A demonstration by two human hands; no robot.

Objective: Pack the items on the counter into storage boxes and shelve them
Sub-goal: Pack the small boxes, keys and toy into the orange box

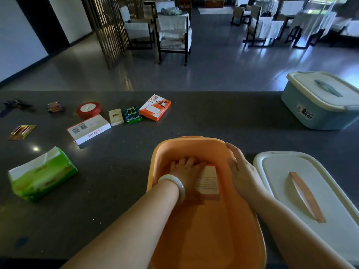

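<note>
Down inside the orange storage box my left hand lies flat beside a small carton, right hand relaxed against the rim.

Bare counter lies open between the orange box and the far row of small packages. To the right, the white lid lies just beside the box; a blue box blocks the far right corner. A tissue pack sits near left.
</note>
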